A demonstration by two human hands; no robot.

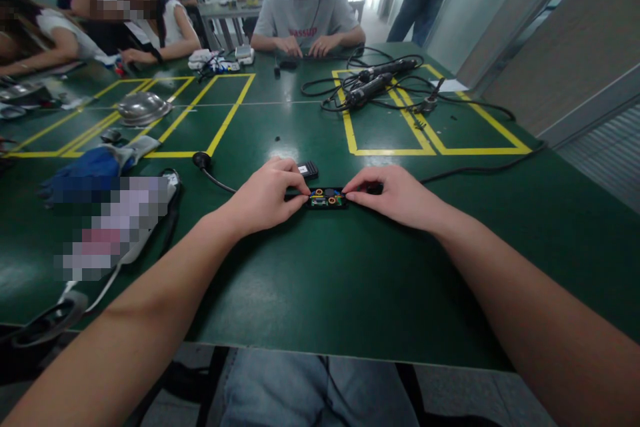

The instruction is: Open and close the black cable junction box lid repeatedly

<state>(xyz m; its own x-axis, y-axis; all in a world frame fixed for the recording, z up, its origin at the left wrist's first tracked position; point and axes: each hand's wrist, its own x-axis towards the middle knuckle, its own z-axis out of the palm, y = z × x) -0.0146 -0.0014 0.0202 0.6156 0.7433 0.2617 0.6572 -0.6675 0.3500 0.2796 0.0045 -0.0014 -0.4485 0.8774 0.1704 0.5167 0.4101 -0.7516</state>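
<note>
A small black case (327,204) lies on the green table in front of me, its top off. Inside show a circuit board (320,201), copper-coloured ring coils and short coloured wires. My left hand (273,197) pinches the left end of the case, where a black cable seems to enter. At the right end, the thumb and forefinger of my right hand (383,193) are closed on the case edge; whether they also hold a wire is too small to tell. Just behind the case sits a ridged black cover (309,169) with a white label, partly hidden by my left fingers.
A cable with a round black plug (201,160) lies left of my hand. Further left are a blue glove (90,173), a blurred pale item (120,227) and a metal bowl (144,109). Black corded tools (370,88) lie back right. A person (307,17) works opposite.
</note>
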